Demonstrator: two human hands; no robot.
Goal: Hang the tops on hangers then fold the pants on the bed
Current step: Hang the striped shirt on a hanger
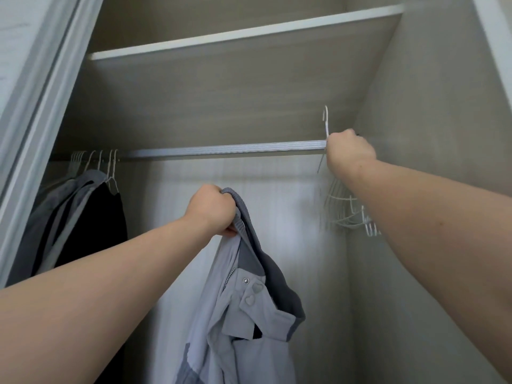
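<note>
I am looking up into an open wardrobe. My left hand [212, 210] grips a pale lilac-grey jacket [243, 314] by its ribbed grey collar, and the jacket hangs down from my fist below the rail [221, 151]. My right hand [349, 152] is raised at the right end of the rail and grips a white wire hanger [326, 121] just under its hook, which sticks up above the rail. A bunch of empty white hangers [346, 214] hangs below my right hand, partly hidden by my forearm.
At the left end of the rail several white hangers carry a grey top [63, 206] and a black garment [94, 225]. A shelf [243, 34] spans the wardrobe above the rail. The sliding door frame [33, 120] is on the left, the side wall [415, 134] on the right.
</note>
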